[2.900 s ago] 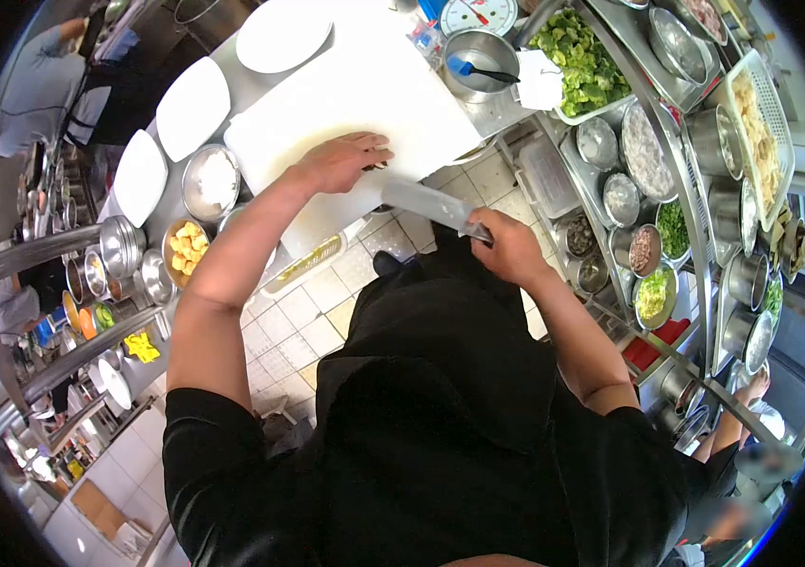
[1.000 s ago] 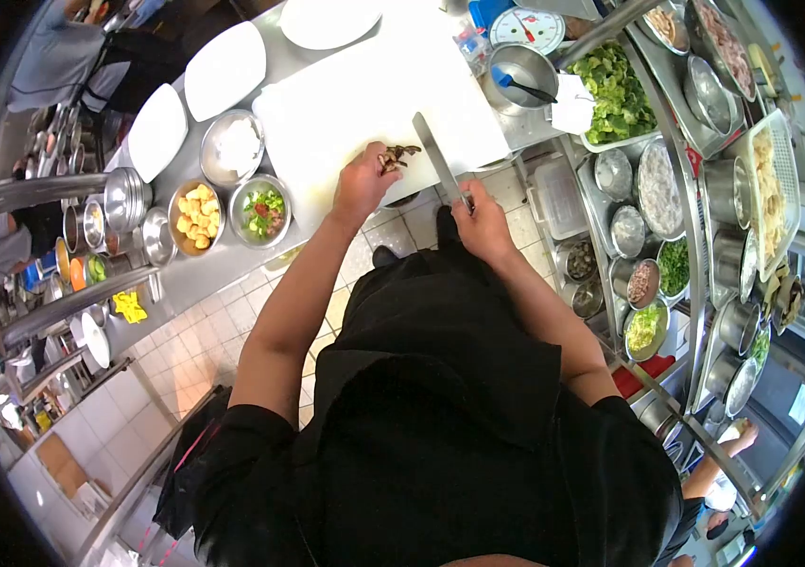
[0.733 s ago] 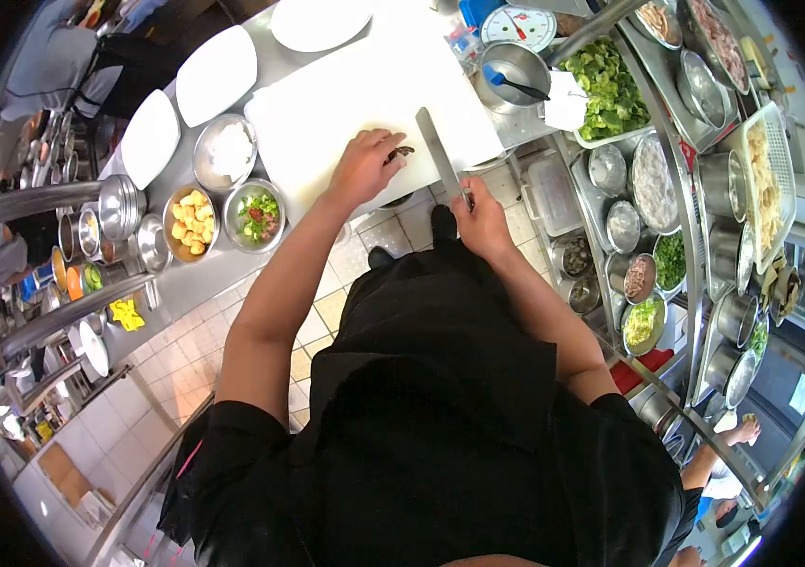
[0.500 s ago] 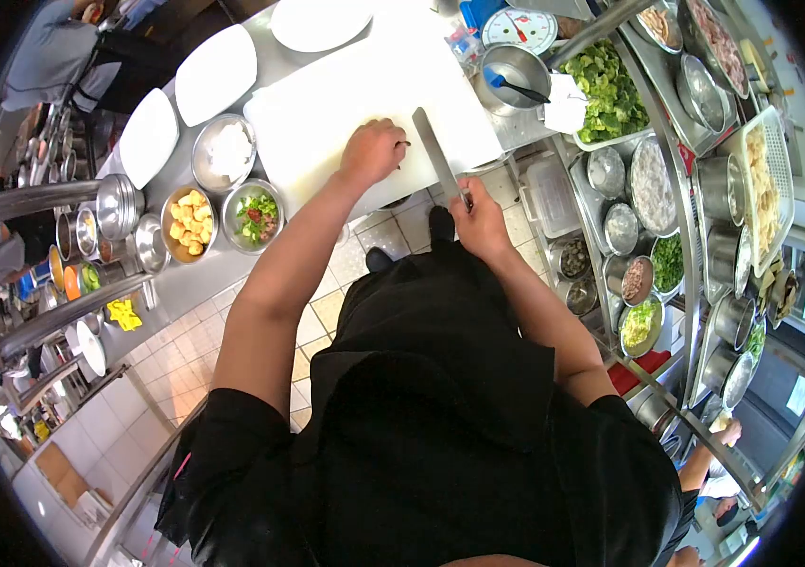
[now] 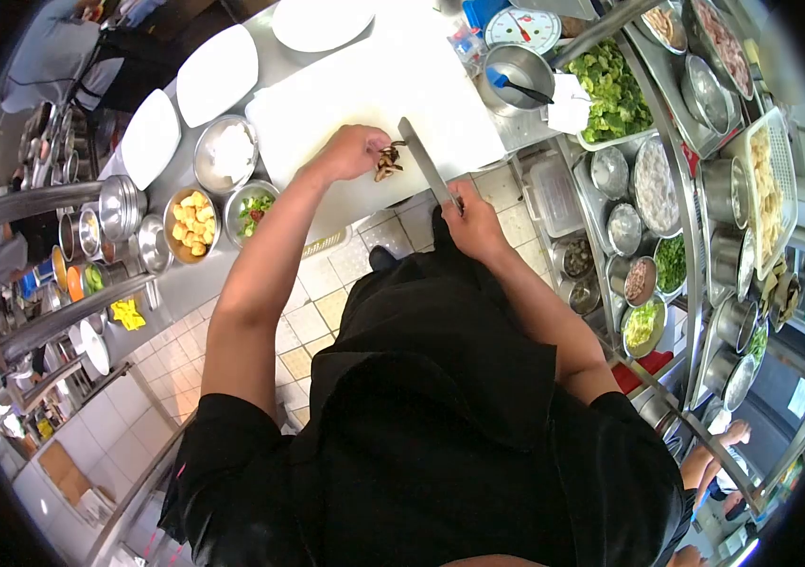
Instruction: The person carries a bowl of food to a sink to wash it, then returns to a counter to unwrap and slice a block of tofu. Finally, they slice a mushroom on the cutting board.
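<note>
My right hand (image 5: 467,215) grips the knife (image 5: 421,163), its blade pointing far-left over the cutting board (image 5: 355,80). The mushroom pieces (image 5: 386,163) lie just left of the blade, at the fingertips of my curled left hand (image 5: 350,151); whether it pinches them I cannot tell.

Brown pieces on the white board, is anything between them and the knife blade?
Nothing visible. The knife, held in the right hand, sits close beside the brown pieces with only bare cutting board between. The left hand is at their far side, away from the blade.
</note>
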Demonstrator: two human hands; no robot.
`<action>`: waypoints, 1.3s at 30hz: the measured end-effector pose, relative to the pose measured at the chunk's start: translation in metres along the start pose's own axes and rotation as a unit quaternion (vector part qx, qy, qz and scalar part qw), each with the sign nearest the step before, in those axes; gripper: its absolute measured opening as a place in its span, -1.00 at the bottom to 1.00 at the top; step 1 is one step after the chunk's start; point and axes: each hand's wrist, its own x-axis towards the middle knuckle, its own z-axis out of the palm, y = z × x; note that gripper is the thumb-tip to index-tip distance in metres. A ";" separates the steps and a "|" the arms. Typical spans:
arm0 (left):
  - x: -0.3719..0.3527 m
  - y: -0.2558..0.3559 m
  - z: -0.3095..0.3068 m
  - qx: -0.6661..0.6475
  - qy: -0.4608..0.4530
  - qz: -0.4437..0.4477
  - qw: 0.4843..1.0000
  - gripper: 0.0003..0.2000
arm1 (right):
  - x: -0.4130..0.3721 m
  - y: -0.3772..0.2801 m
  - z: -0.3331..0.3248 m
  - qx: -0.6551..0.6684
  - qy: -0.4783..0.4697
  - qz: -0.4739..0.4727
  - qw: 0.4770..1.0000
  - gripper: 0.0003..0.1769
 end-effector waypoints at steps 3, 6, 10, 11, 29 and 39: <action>-0.015 0.011 0.008 -0.026 0.020 0.013 0.999 -0.71 | 0.000 -0.022 -0.006 -0.034 -0.016 0.003 0.999 -0.66; -0.025 0.024 0.014 -0.012 0.121 -0.012 0.993 -0.70 | -0.001 -0.032 -0.013 -0.078 -0.025 0.028 0.996 -0.66; -0.021 0.030 0.022 0.035 0.159 0.028 0.986 -0.67 | 0.005 -0.029 -0.014 -0.068 -0.018 0.018 0.997 -0.66; -0.015 0.021 0.026 0.052 0.151 0.067 0.985 -0.66 | 0.007 -0.029 -0.014 -0.067 -0.019 0.014 0.997 -0.66; -0.040 0.026 0.042 0.127 0.182 0.125 0.967 -0.65 | 0.006 -0.058 -0.025 -0.135 0.003 -0.007 0.991 -0.66; -0.050 0.032 0.051 0.103 0.252 0.136 0.953 -0.64 | 0.004 -0.089 -0.003 -0.185 -0.043 -0.042 0.981 -0.67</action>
